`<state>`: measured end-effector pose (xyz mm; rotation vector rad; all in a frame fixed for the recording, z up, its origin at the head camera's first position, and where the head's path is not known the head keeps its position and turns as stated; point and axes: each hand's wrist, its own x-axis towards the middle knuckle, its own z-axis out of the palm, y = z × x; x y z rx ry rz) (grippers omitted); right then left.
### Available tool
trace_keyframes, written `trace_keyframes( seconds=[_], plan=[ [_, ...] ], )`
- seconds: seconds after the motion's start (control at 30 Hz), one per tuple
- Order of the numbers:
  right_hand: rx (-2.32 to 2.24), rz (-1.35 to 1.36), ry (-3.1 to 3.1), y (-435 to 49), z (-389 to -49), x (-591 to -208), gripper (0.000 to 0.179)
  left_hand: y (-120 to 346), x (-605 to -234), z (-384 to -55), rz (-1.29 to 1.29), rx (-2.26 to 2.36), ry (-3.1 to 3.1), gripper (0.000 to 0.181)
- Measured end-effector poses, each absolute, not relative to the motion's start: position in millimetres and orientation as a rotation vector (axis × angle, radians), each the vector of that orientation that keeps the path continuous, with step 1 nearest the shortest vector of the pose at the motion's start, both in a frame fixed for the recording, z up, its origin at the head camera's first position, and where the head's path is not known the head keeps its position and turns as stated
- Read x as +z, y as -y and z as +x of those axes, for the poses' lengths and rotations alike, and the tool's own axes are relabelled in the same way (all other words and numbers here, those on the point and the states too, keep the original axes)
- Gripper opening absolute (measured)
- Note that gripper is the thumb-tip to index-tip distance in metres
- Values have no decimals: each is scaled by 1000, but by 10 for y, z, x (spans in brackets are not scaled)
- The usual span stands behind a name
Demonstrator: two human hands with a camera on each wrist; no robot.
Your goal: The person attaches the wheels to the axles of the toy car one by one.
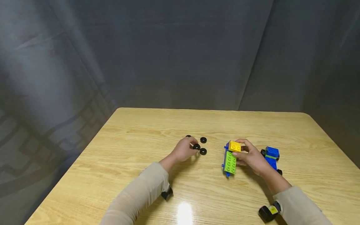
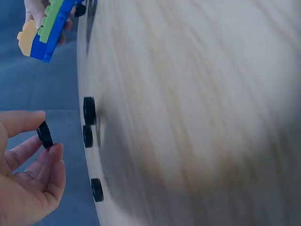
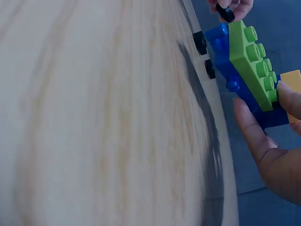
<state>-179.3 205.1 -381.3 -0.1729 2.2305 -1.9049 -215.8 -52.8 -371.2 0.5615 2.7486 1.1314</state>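
Note:
My left hand (image 1: 184,149) pinches a small black toy wheel (image 2: 44,134) between thumb and fingertips, raised over the table. Three more black wheels lie flat close by: one (image 1: 203,140) behind, one (image 1: 203,151) to the right, and one (image 1: 188,136) partly hidden by the hand. My right hand (image 1: 251,157) grips a toy car body (image 3: 225,66) made of building bricks, holding it above the table. It has a blue base with axle stubs on its side, a green studded brick (image 1: 230,163) and a yellow brick (image 1: 234,146) at its far end. No wheels show on its visible side.
A second blue brick car (image 1: 271,157) with black wheels stands on the table to the right, partly behind my right hand. The wooden table (image 1: 140,131) has a far edge in front of a grey curtain (image 1: 180,56). Both wrists wear black cameras (image 1: 269,212).

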Motion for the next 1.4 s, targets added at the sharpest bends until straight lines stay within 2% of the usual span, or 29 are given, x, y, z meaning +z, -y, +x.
trace_keyframes(
  seconds=[1.07,1.4],
  plan=[
    [-1901,-315,-2175,-1843,-1602,-3747,51,345,-3678,-1980,486,1686,-2239,27],
    [-1942,-341,-2139,-1774,-1552,-3704,50,303,-3646,-1931,494,1699,-2219,27]
  ],
)
